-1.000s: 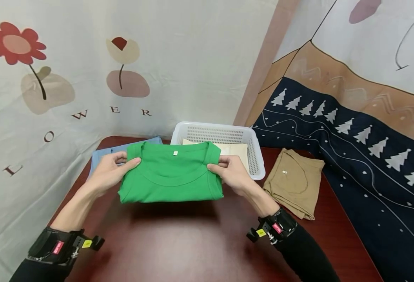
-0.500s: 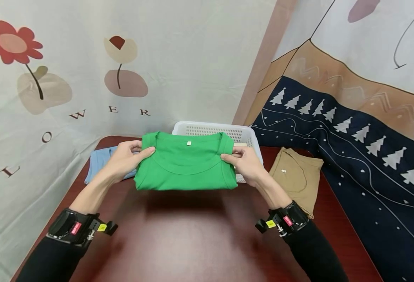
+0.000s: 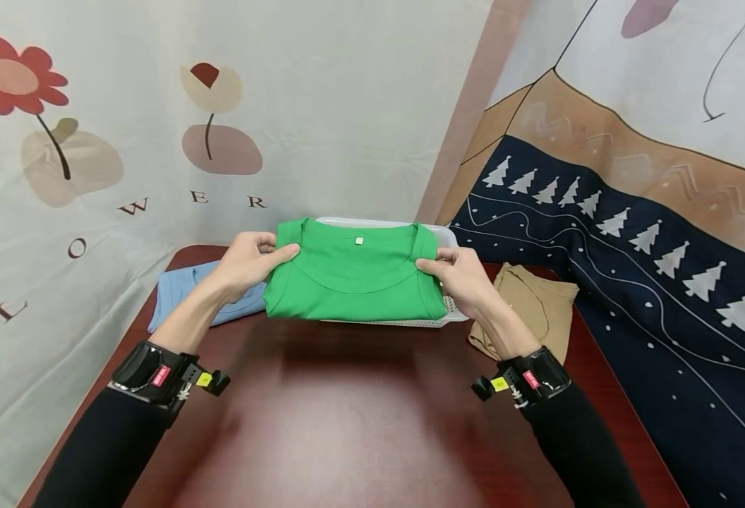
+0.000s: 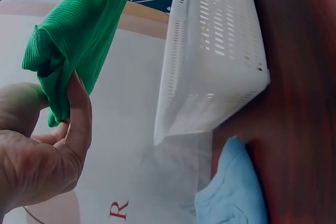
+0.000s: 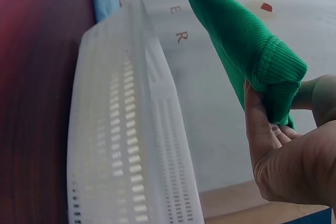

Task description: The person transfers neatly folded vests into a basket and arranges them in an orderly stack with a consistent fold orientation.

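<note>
I had the folded green shirt (image 3: 355, 279) held in the air at the middle of the frame, directly over the white basket (image 3: 404, 322), whose near rim showed just beneath the shirt's lower edge. My left hand (image 3: 247, 259) pinched the shirt's left shoulder edge between thumb and fingers, and my right hand (image 3: 460, 279) pinched the right shoulder edge the same way (both wrist views showed the cloth bunched tight in the grip, with the basket's slotted wall (image 4: 220, 51) close below). I judged the step in hand to be the carry of the folded shirt to the basket, with the lowering not yet done. The next move, as I read it, called for keeping the fold flat and level, bringing it down inside the rim without catching the wall, and only then opening both grips together. A blue shirt (image 3: 185, 293) lay on the table (image 3: 347, 423) at centre left, a tan one (image 3: 531, 310) at centre right.
</note>
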A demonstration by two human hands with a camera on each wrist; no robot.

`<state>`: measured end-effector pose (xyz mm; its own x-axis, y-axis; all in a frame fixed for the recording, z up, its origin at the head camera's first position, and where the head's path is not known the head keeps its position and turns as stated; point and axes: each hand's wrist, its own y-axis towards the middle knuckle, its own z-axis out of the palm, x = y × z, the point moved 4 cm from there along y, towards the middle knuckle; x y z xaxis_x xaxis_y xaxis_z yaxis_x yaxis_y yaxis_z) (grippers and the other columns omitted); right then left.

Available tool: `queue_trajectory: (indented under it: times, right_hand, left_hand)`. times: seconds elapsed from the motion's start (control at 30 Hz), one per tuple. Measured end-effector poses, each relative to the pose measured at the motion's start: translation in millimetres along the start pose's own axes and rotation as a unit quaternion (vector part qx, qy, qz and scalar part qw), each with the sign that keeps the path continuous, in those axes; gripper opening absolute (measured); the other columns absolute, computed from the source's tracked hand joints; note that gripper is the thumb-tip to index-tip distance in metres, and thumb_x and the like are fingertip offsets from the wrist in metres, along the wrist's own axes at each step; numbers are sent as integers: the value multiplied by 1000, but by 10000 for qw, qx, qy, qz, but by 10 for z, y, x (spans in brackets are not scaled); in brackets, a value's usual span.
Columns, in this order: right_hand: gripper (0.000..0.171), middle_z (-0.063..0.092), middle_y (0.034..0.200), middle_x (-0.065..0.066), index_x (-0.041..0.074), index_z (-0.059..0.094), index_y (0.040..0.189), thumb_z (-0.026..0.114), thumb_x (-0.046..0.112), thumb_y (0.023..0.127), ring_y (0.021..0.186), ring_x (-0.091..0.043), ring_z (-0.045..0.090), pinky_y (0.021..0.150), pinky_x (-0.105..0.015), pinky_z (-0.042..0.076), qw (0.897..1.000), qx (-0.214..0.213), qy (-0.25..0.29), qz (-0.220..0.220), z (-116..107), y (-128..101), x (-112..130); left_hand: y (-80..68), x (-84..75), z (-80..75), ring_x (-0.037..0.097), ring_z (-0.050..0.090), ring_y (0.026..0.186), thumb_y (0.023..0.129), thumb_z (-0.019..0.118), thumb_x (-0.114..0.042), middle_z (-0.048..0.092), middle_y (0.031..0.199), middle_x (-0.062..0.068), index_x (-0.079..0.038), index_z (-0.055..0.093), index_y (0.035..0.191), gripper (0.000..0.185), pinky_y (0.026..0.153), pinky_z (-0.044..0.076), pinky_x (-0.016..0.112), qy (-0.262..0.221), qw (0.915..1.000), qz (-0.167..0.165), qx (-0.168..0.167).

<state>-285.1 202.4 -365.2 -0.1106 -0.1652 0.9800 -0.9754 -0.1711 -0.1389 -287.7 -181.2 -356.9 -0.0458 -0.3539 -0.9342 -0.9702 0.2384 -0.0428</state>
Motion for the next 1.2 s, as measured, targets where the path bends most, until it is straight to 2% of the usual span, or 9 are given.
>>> queue_trajectory:
  times: [0.07, 0.13, 0.27, 0.37, 0.5, 0.57, 0.77, 0.97, 1.2]
  right_hand:
    - [20, 72, 86, 6, 9, 70, 91, 74, 16, 109, 78, -5, 71, 70, -25, 64, 9999, -93, -77, -33, -54, 25, 15]
    - [22, 68, 81, 7, 10, 68, 88, 75, 17, 109, 67, -5, 61, 66, -22, 58, 9997, -163, -163, -62, -112, 52, 29]
    - [13, 73, 88, 7, 5, 76, 108, 75, 19, 109, 59, -3, 51, 65, -20, 54, 9993, -263, -272, -12, -214, 107, 51]
    - [29, 76, 108, 5, -1, 74, 131, 73, 20, 110, 72, -1, 66, 73, -21, 63, 9993, -260, -252, 98, -270, 148, 60]
    - [42, 72, 124, 0, -4, 67, 146, 70, 21, 113, 97, -4, 78, 84, -29, 70, 9993, -186, -229, 209, -326, 181, 91]
    - [44, 74, 121, -1, -4, 66, 148, 69, 21, 113, 94, -4, 79, 83, -28, 70, 9993, -167, -248, 230, -350, 195, 114]
    - [40, 78, 96, 8, -4, 67, 144, 70, 20, 112, 58, -1, 58, 65, -17, 59, 9991, -171, -303, 223, -415, 275, 184]
    - [27, 59, 67, 10, -1, 71, 126, 70, 22, 113, 46, -4, 40, 52, -18, 45, 9977, -285, -515, 334, -499, 389, 189]
    - [22, 61, 70, 9, 2, 71, 118, 69, 23, 113, 56, -3, 60, 56, -18, 54, 9961, -322, -622, 533, -534, 548, 132]
  left_hand:
    - [51, -43, 21, 9, 68, 66, 113, 72, -35, 69, 73, -9, -1, 64, 100, 37, 68, 60, 29, 4, 10000, -3, 2]
    - [107, -86, 49, 9, 63, 64, 113, 72, -36, 63, 69, -9, -4, 59, 95, 39, 67, 58, 28, -8, 10000, -40, 10]
    - [215, -162, 106, 9, 56, 62, 113, 72, -36, 52, 66, -8, -8, 50, 88, 43, 66, 55, 28, -104, 9999, -112, 47]
    - [289, -209, 138, 9, 49, 60, 113, 72, -34, 42, 64, -9, -9, 43, 85, 47, 64, 51, 27, -164, 9997, -135, 85]
    - [390, -251, 161, 7, 55, 61, 113, 71, -34, 54, 66, -10, -6, 54, 92, 39, 65, 55, 27, -182, 9995, -209, 178]
    - [438, -272, 163, 7, 62, 64, 113, 71, -34, 67, 74, -10, -2, 64, 105, 34, 66, 59, 27, -157, 9993, -252, 210]
    - [585, -312, 173, 7, 73, 71, 114, 70, -37, 79, 92, -6, 5, 68, 139, 49, 73, 64, 29, -107, 9986, -448, 256]
    - [756, -308, 240, 5, 73, 81, 115, 68, -35, 76, 97, -6, 4, 71, 132, 43, 86, 67, 26, -371, 9966, -616, 414]
    - [889, -315, 309, 5, 77, 90, 117, 65, -30, 72, 110, 0, 2, 70, 130, 36, 109, 66, 39, -593, 9923, -857, 672]
